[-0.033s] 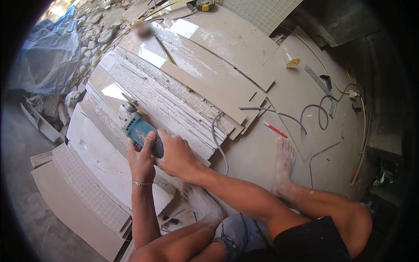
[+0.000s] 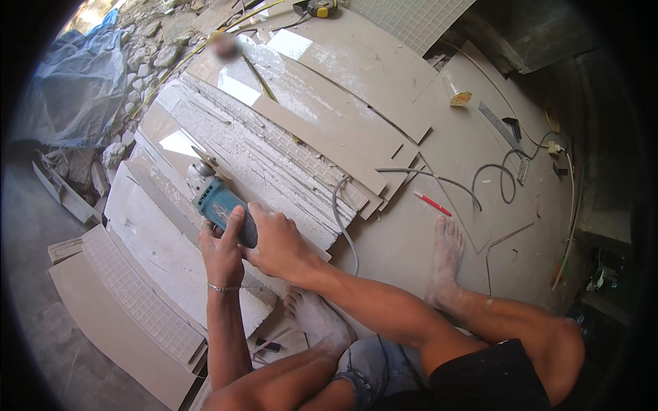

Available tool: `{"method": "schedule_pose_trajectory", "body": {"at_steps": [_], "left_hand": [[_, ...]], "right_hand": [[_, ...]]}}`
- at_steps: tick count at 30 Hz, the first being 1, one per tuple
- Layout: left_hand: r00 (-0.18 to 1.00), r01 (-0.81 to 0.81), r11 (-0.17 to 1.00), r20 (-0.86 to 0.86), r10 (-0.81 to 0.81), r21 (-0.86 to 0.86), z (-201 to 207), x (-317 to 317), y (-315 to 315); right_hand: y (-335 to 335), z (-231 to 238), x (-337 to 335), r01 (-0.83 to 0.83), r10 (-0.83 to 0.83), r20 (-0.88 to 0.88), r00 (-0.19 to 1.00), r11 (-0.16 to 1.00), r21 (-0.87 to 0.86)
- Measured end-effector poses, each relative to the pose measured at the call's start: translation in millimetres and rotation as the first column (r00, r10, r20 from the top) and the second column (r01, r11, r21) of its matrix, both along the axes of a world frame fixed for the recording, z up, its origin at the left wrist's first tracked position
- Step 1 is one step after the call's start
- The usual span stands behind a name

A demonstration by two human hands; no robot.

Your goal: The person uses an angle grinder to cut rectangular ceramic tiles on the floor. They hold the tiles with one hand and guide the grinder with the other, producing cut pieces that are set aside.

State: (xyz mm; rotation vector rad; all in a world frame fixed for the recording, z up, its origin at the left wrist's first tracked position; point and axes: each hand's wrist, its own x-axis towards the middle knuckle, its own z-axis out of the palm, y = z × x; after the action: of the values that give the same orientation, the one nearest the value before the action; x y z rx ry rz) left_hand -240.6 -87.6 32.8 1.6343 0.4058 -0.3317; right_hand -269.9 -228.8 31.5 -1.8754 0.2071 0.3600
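Observation:
Both my hands grip a teal angle grinder (image 2: 218, 204) over a stack of cut tiles. My left hand (image 2: 223, 259), with a chain bracelet at the wrist, is wrapped round its side, thumb on top. My right hand (image 2: 279, 241) closes round the dark rear end of the body. The grinder's thin disc (image 2: 205, 157) is seen nearly edge-on, at a beige tile strip (image 2: 156, 123) in the stack. A dust-covered white slab (image 2: 154, 216) lies just left of the tool. The fingers' undersides are hidden behind the grinder.
A grey power cord (image 2: 445, 179) loops over the floor tiles to the right. Near my right foot (image 2: 447, 250) lies a red pen (image 2: 433, 203). A metal square (image 2: 500, 125) and a tape measure (image 2: 319, 8) lie farther off. Rubble (image 2: 161, 55) and blue sheeting (image 2: 72, 85) fill the far left.

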Motion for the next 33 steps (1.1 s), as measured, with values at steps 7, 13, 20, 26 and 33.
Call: {"method": "schedule_pose_trajectory", "body": {"at_steps": [7,13,20,26,33], "left_hand": [[1.000,-0.008,1.000,0.001,0.008,0.020,-1,0,-3],[1.000,-0.002,1.000,0.026,0.002,0.022,2,-6,-5],[1.000,-0.005,1.000,-0.012,0.005,-0.014,-1,-7,-1],[1.000,-0.002,1.000,0.001,0.002,-0.025,-2,-9,-2],[1.000,-0.004,0.999,-0.014,0.003,-0.042,-1,-6,0]], "right_hand": [[0,-6,-3,0.030,-0.030,0.029,0.999,1.000,0.005],[-1,-5,-6,0.039,-0.039,0.029,0.999,0.999,0.006],[-4,-1,-10,0.024,-0.024,0.015,1.000,1.000,-0.003],[-4,0,-12,0.021,-0.021,0.012,1.000,1.000,-0.003],[-2,-3,-9,0.027,-0.028,0.027,0.999,1.000,0.011]]}}
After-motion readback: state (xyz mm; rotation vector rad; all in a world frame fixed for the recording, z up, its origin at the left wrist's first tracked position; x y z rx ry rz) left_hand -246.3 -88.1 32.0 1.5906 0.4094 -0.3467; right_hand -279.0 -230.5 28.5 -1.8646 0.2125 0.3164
